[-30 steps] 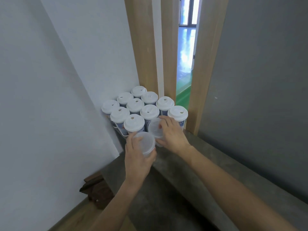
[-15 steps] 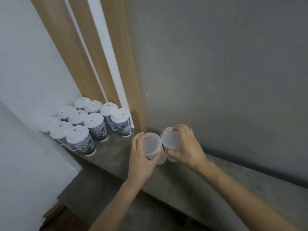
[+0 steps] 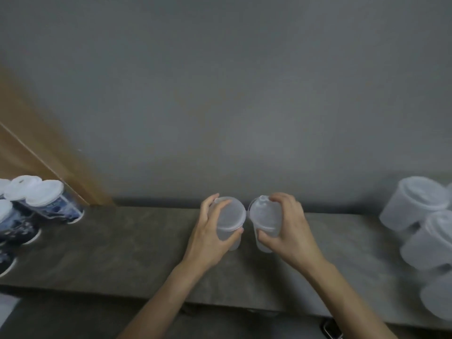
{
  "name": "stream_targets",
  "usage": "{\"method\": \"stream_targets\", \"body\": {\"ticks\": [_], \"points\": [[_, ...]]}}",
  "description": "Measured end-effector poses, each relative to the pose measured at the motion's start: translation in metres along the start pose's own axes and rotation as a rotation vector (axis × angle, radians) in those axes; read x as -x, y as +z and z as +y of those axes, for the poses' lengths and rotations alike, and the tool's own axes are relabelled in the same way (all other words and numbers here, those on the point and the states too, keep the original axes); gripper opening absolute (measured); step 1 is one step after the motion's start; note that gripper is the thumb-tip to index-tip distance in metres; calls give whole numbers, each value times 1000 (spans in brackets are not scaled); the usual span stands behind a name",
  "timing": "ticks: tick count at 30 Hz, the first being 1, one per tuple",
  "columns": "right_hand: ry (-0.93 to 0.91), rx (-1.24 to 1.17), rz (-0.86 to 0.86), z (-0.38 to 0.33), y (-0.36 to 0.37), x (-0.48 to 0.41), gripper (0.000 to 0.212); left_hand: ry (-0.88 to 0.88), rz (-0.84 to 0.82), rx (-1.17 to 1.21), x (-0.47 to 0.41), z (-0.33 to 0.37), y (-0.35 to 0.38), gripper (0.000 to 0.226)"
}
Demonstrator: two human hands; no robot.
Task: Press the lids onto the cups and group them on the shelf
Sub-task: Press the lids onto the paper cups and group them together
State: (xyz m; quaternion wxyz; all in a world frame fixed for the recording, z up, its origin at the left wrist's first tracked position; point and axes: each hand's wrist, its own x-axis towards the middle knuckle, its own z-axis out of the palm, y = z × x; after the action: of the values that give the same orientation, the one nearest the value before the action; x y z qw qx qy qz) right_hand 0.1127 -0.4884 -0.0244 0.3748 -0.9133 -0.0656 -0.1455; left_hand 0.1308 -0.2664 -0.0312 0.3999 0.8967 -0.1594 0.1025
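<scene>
My left hand (image 3: 208, 237) grips a clear plastic cup with a lid (image 3: 231, 217), held over the middle of the grey shelf (image 3: 122, 248). My right hand (image 3: 285, 232) grips a second clear lidded cup (image 3: 265, 216) right beside it; the two cups almost touch. At the far left stands a group of blue-patterned cups with white lids (image 3: 46, 200). At the far right stands a group of several clear lidded cups (image 3: 415, 204), blurred.
A grey wall (image 3: 232, 94) rises directly behind the shelf. A wooden post (image 3: 36, 155) slants up at the left, next to the patterned cups. A lower grey ledge (image 3: 61, 319) runs below the shelf's front edge.
Both hands have carried the two clear cups rightwards along the shelf, away from the patterned cups. The view has swung right, and the clear cup group has come into sight.
</scene>
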Motion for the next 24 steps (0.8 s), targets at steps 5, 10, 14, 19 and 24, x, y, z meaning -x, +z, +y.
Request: {"method": "stream_targets", "body": {"ticks": [5,10,14,19,24], "points": [[-81,-42,-9,9,-1,10,70,-16,-2,-37,9,3,5,75],[-114,-76,10,13,3,18,77,-9,6,-54,17,7,-5,83],[-112,-45,27,10,2,19,82,-19,27,-46,20,7,-8,84],[-211,-28,202,-22,-4,10,66,-4,119,29,31,6,-36,81],[-398,-133,204,-116,35,-26,50,-64,351,-44,56,-37,-112,60]]}}
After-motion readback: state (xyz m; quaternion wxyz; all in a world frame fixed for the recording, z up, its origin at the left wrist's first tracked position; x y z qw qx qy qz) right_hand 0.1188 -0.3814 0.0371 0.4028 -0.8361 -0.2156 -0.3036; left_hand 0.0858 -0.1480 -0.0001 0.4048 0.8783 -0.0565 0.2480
